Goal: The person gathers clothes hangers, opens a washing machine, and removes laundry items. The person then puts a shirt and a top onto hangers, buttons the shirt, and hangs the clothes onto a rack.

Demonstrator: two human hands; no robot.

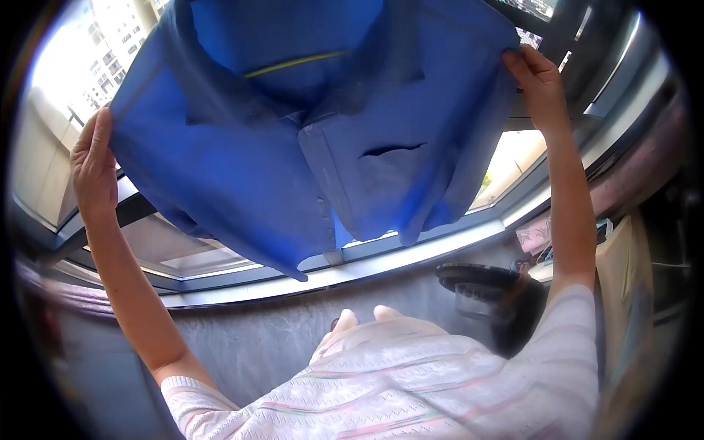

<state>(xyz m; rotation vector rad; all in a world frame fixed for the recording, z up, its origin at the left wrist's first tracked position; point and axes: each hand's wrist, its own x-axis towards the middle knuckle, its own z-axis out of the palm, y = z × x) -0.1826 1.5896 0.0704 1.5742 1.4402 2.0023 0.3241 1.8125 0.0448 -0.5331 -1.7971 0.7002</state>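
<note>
A blue collared shirt (pixel 249 169) hangs spread out in front of me, held up by its two shoulder sides. It has a button placket down the middle, a chest pocket slit and a thin yellow strip inside the collar. At the left edge of the cloth, my left hand (pixel 95 165) is closed with the fabric pinched between thumb and fingers. Higher up at the right edge, my right hand (pixel 539 84) also pinches the fabric. The lower hem hangs loose and uneven.
Behind the shirt runs a window with a pale sill (pixel 308 280), and tall buildings (pixel 110 55) show outside. A round black object (pixel 477 282) stands on the grey floor (pixel 253 337) to the right. Beige cloth (pixel 623 271) hangs at the far right.
</note>
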